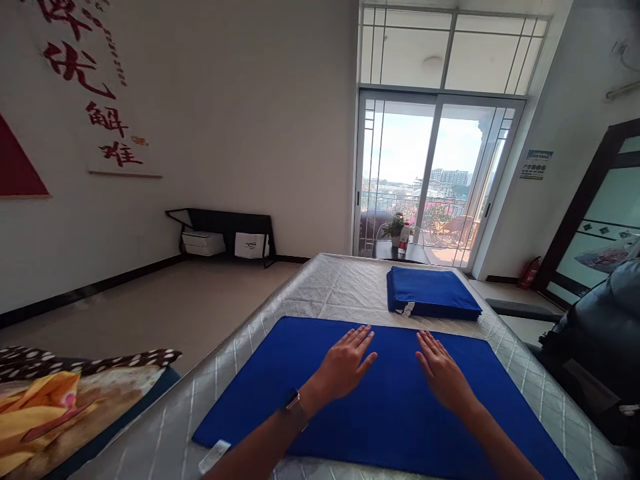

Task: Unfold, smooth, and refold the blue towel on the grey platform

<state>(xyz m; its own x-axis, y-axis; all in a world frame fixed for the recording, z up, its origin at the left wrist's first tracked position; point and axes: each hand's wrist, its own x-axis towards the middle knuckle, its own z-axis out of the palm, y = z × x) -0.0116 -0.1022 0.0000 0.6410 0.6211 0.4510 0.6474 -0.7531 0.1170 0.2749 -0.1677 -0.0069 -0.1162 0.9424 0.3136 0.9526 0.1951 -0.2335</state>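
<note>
A wide, flat blue fabric piece [390, 413] lies spread out in front of me, with a white tag [215, 456] at its near left corner. My left hand [346, 360] is over its far middle part, fingers stretched forward and thumb apart. To the right, my right hand [441, 368] is held the same way, palm turned inward and fingers extended. Both hands are open and hold nothing. Whether they touch the fabric I cannot tell. Just beyond it sits a stack of folded blue fabric pieces [433, 290] with small white tags.
A silvery quilted cover [310, 287] lies beneath the blue pieces. Patterned bedding [65, 407] is at the lower left, a dark padded seat [600, 340] at the right. Farther off are a low black rack [230, 220], a small table with a bottle [403, 239], and sliding glass doors [395, 147].
</note>
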